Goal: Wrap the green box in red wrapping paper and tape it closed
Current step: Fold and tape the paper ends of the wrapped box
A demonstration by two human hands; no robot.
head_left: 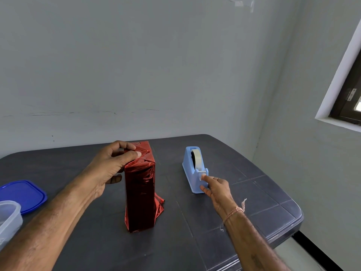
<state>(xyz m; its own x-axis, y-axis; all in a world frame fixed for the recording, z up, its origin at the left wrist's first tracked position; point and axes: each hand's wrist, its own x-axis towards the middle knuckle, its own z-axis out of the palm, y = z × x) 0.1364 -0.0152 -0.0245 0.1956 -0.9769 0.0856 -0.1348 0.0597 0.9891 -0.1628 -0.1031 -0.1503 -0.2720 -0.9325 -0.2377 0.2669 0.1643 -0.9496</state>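
Observation:
A tall box covered in shiny red wrapping paper (140, 192) stands upright in the middle of the dark table (254, 202). None of the green box shows. Loose red paper sticks out at its bottom right. My left hand (111, 167) grips the top of the box, thumb pressing the folded paper flaps on the top face. A light blue tape dispenser (192, 169) with a whitish tape roll stands to the right. My right hand (216, 187) reaches to its near end, index fingertip touching the tape end at the cutter, thumb against the dispenser's front.
A blue plastic lid (23, 194) lies at the table's left edge, and a clear plastic container (7, 220) stands in front of it. Grey walls lie behind and to the right. The table's rounded right corner is near my right forearm.

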